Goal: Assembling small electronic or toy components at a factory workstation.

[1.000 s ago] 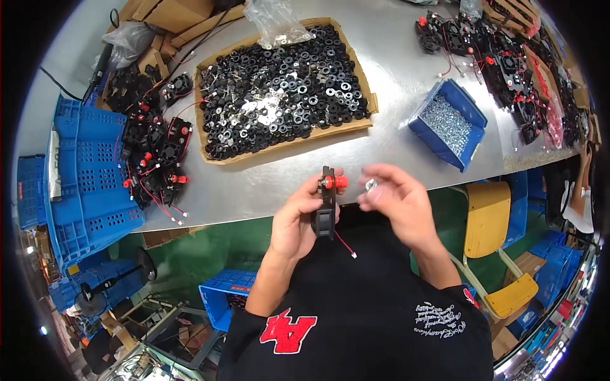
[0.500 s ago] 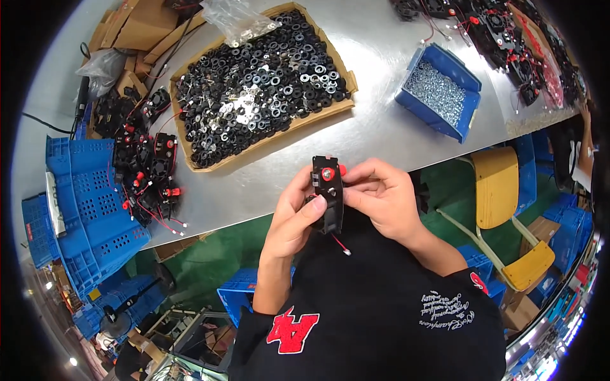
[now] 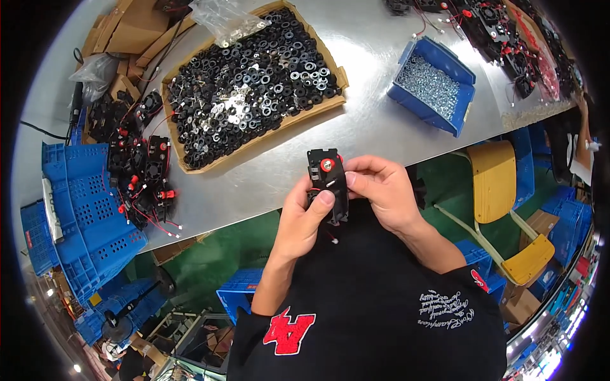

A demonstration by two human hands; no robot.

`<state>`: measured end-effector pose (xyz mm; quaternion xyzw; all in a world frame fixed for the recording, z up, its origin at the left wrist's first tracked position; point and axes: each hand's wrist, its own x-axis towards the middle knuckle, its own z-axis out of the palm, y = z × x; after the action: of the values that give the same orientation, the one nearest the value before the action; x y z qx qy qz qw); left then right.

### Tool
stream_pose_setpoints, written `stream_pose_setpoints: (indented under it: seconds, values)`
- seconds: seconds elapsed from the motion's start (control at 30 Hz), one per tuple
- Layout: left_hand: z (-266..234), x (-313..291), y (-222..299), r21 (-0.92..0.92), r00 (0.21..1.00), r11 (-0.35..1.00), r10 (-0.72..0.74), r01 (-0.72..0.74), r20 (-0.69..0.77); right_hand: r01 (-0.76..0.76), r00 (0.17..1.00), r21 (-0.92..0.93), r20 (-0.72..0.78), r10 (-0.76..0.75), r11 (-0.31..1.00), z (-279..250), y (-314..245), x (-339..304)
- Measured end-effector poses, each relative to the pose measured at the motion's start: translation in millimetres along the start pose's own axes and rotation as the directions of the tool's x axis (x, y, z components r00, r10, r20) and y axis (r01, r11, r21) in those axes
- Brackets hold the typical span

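Observation:
In front of my chest I hold up a black plastic assembly (image 3: pixel 329 166) with a round red fitting on its face. A short pale pin stands out from its middle, and a thin wire with a white plug (image 3: pixel 335 241) hangs below. My left hand (image 3: pixel 305 216) is closed round its left side, thumb pressed on the front. My right hand (image 3: pixel 384 190) is closed in a pinch at its right edge, thumb and forefinger against it. The right fingertips are partly hidden behind the edge.
A shallow cardboard tray (image 3: pixel 264 136) of black and metal rings lies ahead. Right of it stands a blue bin (image 3: pixel 422 114) of small metal parts. Similar black assemblies (image 3: pixel 152 168) with red fittings lie left, beside a blue crate (image 3: pixel 89 203). A yellow chair (image 3: pixel 492 184) stands right.
The assembly has turned slightly, showing its face more squarely, and its wire hangs lower. The red piece at its right edge is now mostly hidden. Both hands keep their hold.

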<state>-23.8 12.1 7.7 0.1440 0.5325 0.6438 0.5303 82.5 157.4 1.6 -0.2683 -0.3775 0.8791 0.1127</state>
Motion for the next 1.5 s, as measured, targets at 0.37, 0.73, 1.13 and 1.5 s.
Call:
stream_pose_setpoints:
  seconds: [0.37, 0.73, 1.13, 1.5]
  values:
    - [1, -11, 6, -0.048, 0.995, 0.994, 0.094, -0.096, -0.034, 0.233, 0.971, -0.360, 0.029, -0.239, 0.903, 10, 11, -4]
    - [-25, -16, -2, -0.212, 0.983, 0.972, 0.060, -0.097, -0.174, 0.600, 0.682, -0.789, 0.418, -0.600, 0.134, 25, 15, 10]
    - [-54, -24, 7, -0.245, 0.972, 0.959, 0.088, -0.142, -0.216, 0.578, 0.593, -0.812, 0.487, -0.641, -0.083, 51, -15, 78]
    - [-50, -22, 7, 0.007, 0.955, 0.987, 0.159, -0.163, -0.250, 0.252, 0.885, -0.966, 0.256, -0.388, -0.062, 70, -49, 143]
